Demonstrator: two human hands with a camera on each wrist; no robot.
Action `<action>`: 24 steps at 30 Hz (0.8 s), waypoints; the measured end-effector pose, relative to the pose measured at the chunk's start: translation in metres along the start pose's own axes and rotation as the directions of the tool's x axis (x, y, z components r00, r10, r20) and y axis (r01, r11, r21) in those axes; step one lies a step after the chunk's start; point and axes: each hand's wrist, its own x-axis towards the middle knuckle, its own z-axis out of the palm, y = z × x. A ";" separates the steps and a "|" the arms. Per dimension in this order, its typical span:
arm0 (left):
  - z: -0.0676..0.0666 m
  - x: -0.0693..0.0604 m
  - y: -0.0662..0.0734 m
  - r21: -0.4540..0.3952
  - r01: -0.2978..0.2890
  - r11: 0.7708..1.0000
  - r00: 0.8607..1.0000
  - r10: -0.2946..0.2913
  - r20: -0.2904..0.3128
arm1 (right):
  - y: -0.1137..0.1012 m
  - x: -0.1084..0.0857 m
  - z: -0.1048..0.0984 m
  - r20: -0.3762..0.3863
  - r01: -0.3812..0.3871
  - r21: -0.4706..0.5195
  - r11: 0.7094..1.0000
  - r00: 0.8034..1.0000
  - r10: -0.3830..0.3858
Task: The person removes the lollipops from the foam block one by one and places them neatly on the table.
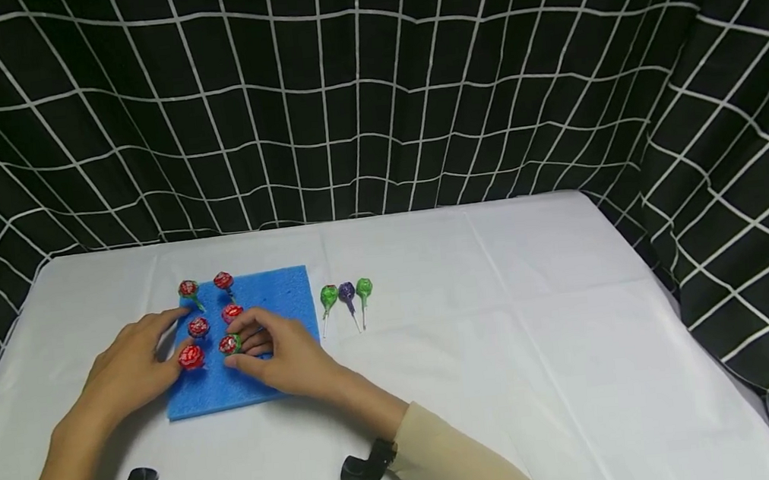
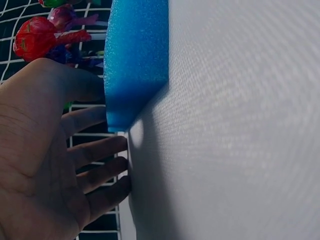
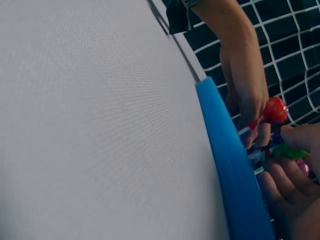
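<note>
A blue foam block (image 1: 279, 295) lies on the table with several lollipops standing upright in it in two columns. My right hand (image 1: 295, 358) pinches a red-and-green lollipop (image 1: 230, 344) at the front of the right column; in the right wrist view its green wrapper (image 3: 289, 151) shows between thumb and fingers. Along the foam's left side, my left hand (image 1: 124, 369) holds its fingers extended. Its thumb touches the foam beside a red lollipop (image 2: 34, 39), as the left wrist view shows. Behind these stand another red lollipop (image 1: 198, 327) and a pinkish-red one (image 1: 232, 312).
Right of the foam, three lollipops lie side by side on the white tablecloth (image 1: 506, 374): a green-and-red one (image 1: 329, 295), a purple one (image 1: 346, 292) and a green one (image 1: 364, 287). A black curtain with white grid lines (image 1: 345, 106) hangs behind the table.
</note>
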 end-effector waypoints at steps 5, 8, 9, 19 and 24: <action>0.000 0.009 0.007 0.008 -0.009 1.000 1.000 0.009 0.005 | 0.001 -0.001 -0.007 -0.023 0.006 0.015 1.000 1.000 -0.006; -0.001 0.009 0.007 0.012 0.002 1.000 1.000 -0.002 0.012 | 0.000 0.000 -0.008 -0.017 0.016 0.023 1.000 1.000 -0.015; -0.001 0.008 0.007 0.013 0.006 1.000 1.000 -0.006 0.013 | -0.001 0.000 -0.007 -0.014 0.017 0.025 1.000 1.000 -0.017; 0.000 0.002 0.004 0.013 0.020 1.000 1.000 -0.020 0.009 | -0.008 -0.003 -0.010 -0.062 -0.016 0.037 0.999 0.998 0.018; 0.001 0.000 0.003 0.013 0.018 1.000 1.000 -0.019 0.012 | -0.011 -0.004 -0.015 -0.083 0.012 0.037 0.999 0.997 -0.009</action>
